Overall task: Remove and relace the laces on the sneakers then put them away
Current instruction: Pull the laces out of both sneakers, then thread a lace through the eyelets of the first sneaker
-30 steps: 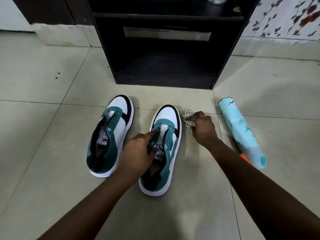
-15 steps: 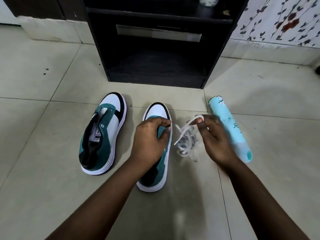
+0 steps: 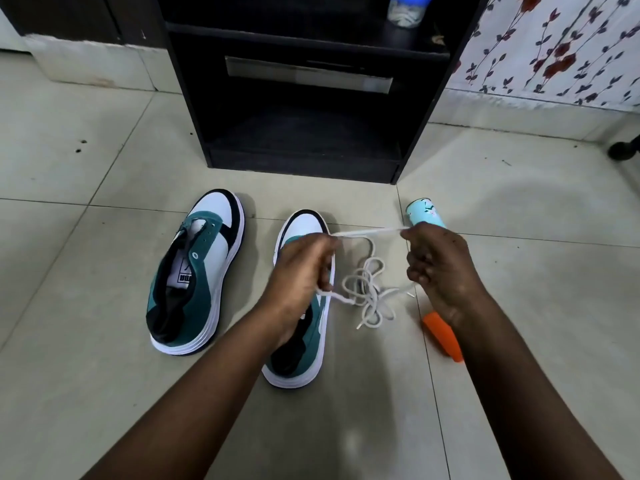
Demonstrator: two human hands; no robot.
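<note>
Sneakers stand side by side on the tiled floor (image 3: pixel 86 393), toes toward the black shelf unit (image 3: pixel 304 98), probably so they can go straight into its open bottom compartment once relaced. The left sneaker (image 3: pixel 194 271) sits untouched with bare eyelets and no lace, and the right sneaker (image 3: pixel 304 341) lies partly under the left forearm, its eyelets hidden. Both hands are raised above the right sneaker, each closed on the white lace (image 3: pixel 367 292): the left hand (image 3: pixel 301 268) pinches it near one point and the right hand (image 3: pixel 436 268) grips it a little further along, so a short stretch runs taut between them while the rest hangs in a loose tangle down to the floor. Holding it like this looks like a way to sort out the tangle and find an end before threading. A light blue folded umbrella (image 3: pixel 424 214) with an orange handle (image 3: pixel 443 337) lies just beside the right hand, mostly hidden behind it. A bottle (image 3: pixel 407 10) stands on the upper shelf.
</note>
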